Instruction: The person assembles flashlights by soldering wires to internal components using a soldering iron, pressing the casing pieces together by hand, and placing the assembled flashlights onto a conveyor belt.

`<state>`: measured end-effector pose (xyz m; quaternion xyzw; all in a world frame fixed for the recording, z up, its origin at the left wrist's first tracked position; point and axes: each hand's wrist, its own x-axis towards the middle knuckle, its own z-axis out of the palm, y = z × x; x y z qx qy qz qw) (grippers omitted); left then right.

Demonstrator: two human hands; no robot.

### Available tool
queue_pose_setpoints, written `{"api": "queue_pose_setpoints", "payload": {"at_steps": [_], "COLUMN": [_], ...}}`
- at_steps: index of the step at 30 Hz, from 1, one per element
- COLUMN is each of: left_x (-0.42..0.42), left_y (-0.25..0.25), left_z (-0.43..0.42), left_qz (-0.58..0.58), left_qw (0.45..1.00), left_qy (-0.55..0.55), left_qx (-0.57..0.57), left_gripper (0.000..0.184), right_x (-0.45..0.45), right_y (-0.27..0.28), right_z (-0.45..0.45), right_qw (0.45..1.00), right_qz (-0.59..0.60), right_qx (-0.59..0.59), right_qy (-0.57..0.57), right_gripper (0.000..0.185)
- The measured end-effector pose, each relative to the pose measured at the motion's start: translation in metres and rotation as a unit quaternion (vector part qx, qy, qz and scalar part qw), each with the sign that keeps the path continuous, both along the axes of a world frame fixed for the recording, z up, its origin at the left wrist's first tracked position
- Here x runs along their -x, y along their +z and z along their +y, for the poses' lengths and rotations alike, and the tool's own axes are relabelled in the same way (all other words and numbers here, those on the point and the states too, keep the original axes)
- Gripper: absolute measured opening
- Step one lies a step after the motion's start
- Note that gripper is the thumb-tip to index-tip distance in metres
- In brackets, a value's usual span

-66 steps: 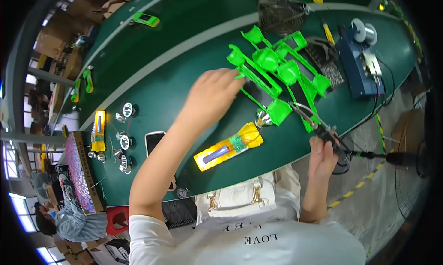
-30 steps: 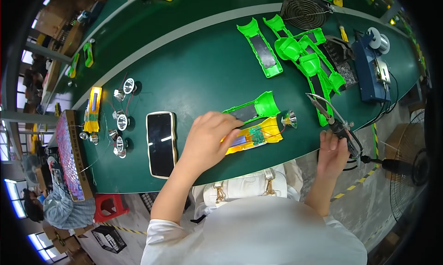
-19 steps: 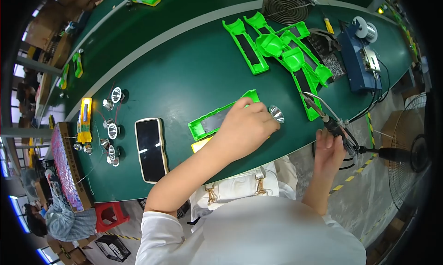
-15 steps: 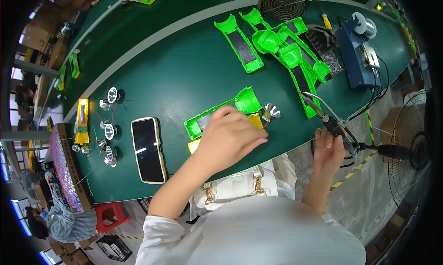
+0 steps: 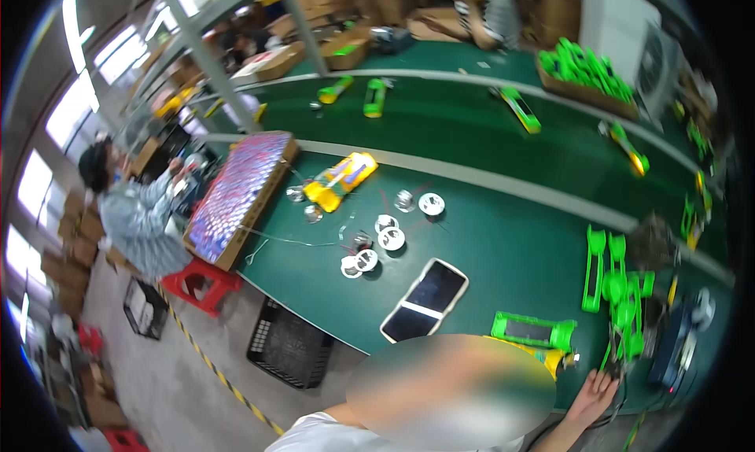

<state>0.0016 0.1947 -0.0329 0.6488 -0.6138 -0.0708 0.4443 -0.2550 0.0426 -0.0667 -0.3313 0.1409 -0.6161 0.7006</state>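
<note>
At the lower right, my right hand (image 5: 594,398) has its fingers closed around the handle of a soldering iron (image 5: 616,368). My left hand is hidden by a blurred patch at the bottom centre, so its fingers do not show. Just above that patch lies a green plastic lamp housing (image 5: 535,331), with a yellow part (image 5: 552,359) along its near side. A small reflector (image 5: 572,360) sits by the yellow part's right end. More green housings (image 5: 625,302) are heaped beyond my right hand.
A phone (image 5: 425,301) lies left of the green housing. Several reflectors with wires (image 5: 391,238) and a yellow pack (image 5: 340,182) are farther left. A box of shiny parts (image 5: 240,196) stands at the table end, near a seated person. A blue soldering station (image 5: 672,354) is at right.
The view has swung left and up, bringing the far belt and the seated person more into sight. My left hand, seen over the green housing before, is now hidden. My right hand stays at the iron.
</note>
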Motion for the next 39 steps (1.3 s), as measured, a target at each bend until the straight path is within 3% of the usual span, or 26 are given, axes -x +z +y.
{"api": "queue_pose_setpoints", "payload": {"at_steps": [2, 4, 6, 9, 21, 29, 39], "left_x": [-0.003, -0.007, -0.009, -0.006, -0.006, -0.005, -0.004], "left_y": [-0.014, -0.022, -0.019, -0.02, -0.021, -0.022, -0.019], "left_z": [0.012, 0.023, 0.025, 0.023, 0.021, 0.022, 0.02], "left_qz": [-0.021, -0.048, -0.041, -0.006, -0.019, -0.002, -0.016], "left_qw": [0.999, 0.998, 0.997, 0.994, 0.999, 0.998, 0.999], "left_qy": [0.044, 0.009, 0.028, 0.064, 0.034, 0.046, 0.045], "left_qx": [0.023, 0.028, 0.05, 0.087, 0.01, 0.038, 0.007], "left_gripper": [0.024, 0.018, 0.016, 0.014, 0.01, 0.009, 0.011], "right_x": [0.008, -0.007, -0.021, -0.017, -0.026, -0.018, -0.012], "right_y": [-0.024, -0.025, -0.019, -0.025, -0.011, -0.026, -0.029], "right_z": [-0.013, -0.019, -0.006, -0.01, 0.001, -0.011, -0.002], "right_qw": [0.999, 0.998, 0.99, 0.987, 0.987, 0.987, 0.983], "right_qz": [0.008, 0.014, 0.115, 0.149, 0.139, 0.13, 0.133], "right_qx": [0.016, 0.018, -0.056, -0.039, -0.06, -0.076, -0.099], "right_qy": [0.036, 0.059, -0.057, -0.053, -0.057, -0.064, -0.076], "right_gripper": [0.022, 0.02, 0.02, 0.02, 0.016, 0.016, 0.026]}}
